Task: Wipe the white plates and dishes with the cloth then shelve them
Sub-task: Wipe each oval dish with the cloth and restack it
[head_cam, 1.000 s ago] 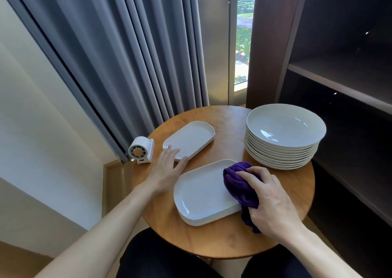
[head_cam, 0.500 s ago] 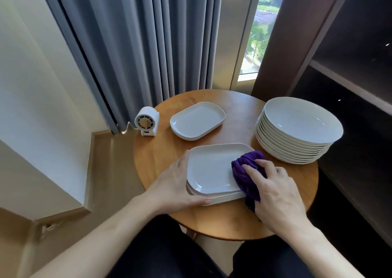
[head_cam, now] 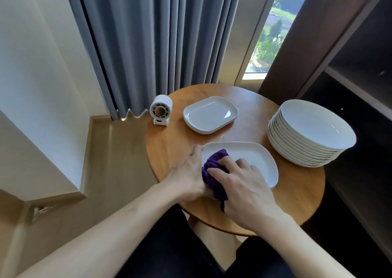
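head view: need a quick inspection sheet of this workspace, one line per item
surface: round wooden table, bare wood showing between the dishes
job's things: near rectangular plate lies under the purple cloth; far rectangular plates stacked behind it; stack of round dishes at the table's right edge; no dishes seen on the shelf unit
clutter: small white fan at the table's back left edge
grippers: left hand rests at the near rectangular plate's left rim; right hand has its fingers curled on the purple cloth, pressing it onto the plate
cables: nothing seen
surroundings: grey curtain and window behind; shelf unit to the right
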A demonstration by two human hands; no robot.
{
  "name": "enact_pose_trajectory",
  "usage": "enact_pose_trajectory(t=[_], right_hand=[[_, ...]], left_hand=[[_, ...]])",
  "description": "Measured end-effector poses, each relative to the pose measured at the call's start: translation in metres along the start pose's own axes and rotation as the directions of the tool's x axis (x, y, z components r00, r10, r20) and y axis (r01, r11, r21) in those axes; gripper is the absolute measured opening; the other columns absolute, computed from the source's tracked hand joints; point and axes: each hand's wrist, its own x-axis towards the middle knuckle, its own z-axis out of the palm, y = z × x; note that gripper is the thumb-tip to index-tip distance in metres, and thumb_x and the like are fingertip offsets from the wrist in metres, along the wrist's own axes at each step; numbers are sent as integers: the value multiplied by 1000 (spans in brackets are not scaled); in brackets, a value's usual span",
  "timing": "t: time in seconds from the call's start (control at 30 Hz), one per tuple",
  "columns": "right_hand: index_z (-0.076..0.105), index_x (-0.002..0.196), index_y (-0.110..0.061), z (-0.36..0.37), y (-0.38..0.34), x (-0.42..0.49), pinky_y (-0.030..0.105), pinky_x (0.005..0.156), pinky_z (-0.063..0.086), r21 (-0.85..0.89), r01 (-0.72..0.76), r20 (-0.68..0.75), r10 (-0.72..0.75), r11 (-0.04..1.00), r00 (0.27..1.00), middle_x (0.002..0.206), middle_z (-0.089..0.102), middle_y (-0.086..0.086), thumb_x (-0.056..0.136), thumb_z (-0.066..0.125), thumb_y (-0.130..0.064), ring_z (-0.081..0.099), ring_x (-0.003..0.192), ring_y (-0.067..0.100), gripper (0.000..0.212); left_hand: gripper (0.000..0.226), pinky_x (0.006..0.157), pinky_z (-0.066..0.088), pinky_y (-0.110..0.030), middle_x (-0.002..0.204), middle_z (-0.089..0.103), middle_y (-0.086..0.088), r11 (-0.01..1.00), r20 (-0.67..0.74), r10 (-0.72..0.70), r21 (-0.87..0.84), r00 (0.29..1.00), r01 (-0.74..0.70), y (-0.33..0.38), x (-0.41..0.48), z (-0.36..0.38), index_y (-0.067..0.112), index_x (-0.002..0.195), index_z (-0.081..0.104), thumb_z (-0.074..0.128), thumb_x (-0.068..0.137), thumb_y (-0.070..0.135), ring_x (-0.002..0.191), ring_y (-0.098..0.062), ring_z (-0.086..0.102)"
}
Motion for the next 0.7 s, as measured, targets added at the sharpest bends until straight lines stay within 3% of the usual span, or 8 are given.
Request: enact_pose_trajectory(t=[0.13,0.23,0.27,0.33,0.4,0.5,0.7], right_hand=[[51,140,-40,-1,3,4,38,88,45,79,-25,2,25,997,1000,138,44,-8,78,67,-28,44,108,23,65],[53,140,-40,3,7,-1,40,87,48,141,-18,-1,18,990,1000,138,46,-8,75,69,-28,46,108,23,68],[53,139,-40,4,9,0,40,86,48,159,-16,-7,17,987,1000,138,46,-8,74,69,-27,46,108,23,68],[52,139,-40,5,10,6,39,86,47,157,-24,-23,28,987,999,138,44,-7,74,70,-30,46,109,24,68],[49,139,-36,9,5,17,40,87,45,93,-63,-58,68,994,996,140,43,-2,76,73,-36,46,111,27,68],[50,137,-29,15,-4,33,41,83,42,8,-158,-129,158,987,979,138,45,5,81,72,-36,48,112,31,61],[53,133,-29,15,15,36,40,77,39,-43,-244,-132,237,969,963,134,44,5,78,73,-33,50,111,32,59]], left_hand=[[127,98,48,-33,144,46,11,996,51,37,-88,998,-32,-7,4,-5,43,142,14,91,43,63,125,-14,54],[146,109,33,-24,161,27,16,990,94,48,-136,994,-34,-12,5,-6,49,153,0,90,39,67,143,-8,35],[146,108,31,-22,159,31,16,990,99,44,-140,994,-30,-13,5,-6,51,153,0,89,39,69,143,-8,34],[134,96,34,-12,138,46,27,986,84,40,-164,996,-26,-15,5,-6,59,148,7,89,41,66,132,-3,45],[118,84,36,-2,118,51,41,978,62,55,-206,997,-41,-14,4,-7,71,136,18,92,45,59,114,15,50],[106,77,37,6,114,44,58,965,54,95,-250,994,-79,-7,0,-9,82,120,22,93,48,53,106,32,44],[102,79,32,9,117,37,61,970,37,117,-218,992,-106,-2,0,-9,86,113,24,95,49,51,110,34,37]])
